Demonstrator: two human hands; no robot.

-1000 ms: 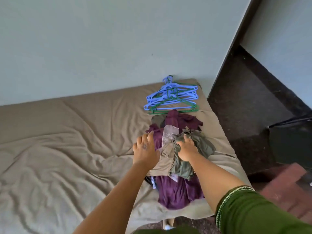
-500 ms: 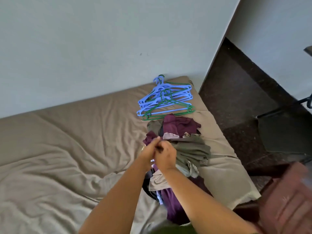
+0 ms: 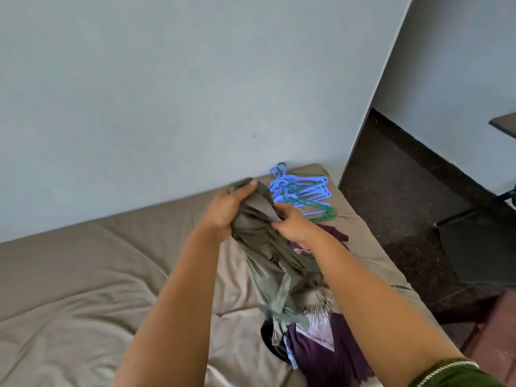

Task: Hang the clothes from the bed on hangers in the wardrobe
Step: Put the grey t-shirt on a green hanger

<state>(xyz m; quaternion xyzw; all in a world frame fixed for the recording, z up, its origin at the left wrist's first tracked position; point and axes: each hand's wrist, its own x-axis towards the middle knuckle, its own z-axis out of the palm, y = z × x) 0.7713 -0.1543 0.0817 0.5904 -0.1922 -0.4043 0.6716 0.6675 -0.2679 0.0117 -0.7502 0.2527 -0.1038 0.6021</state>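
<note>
since half a second ago both hands have been raised from the pile [image 3: 329,339], and the olive garment [image 3: 265,247] has been lifted with them, so that it is now held up in front of the wall [image 3: 167,93]; a second ago it was still lying bunched on the pile under the right hand. the left hand [image 3: 226,209] is seen with its fingers curled over the top of the garment, the fabric being gripped at its upper edge. the right hand [image 3: 293,226] is held just beside it, slightly lower, with thumb and fingers pinched on a fold of the same cloth. both forearms are stretched forward and up from the lower edge of the view; a green sleeve [image 3: 458,375] is seen at the right arm.

the garment is crumpled and hangs in long creased folds, its lower end trailing down onto the pile. the pile, of purple, beige and dark pieces, is left on the right part of the bed [image 3: 83,303]. the hangers [image 3: 304,194], blue and green, are stacked at the bed's far corner by the wall, partly hidden behind the garment.
</note>
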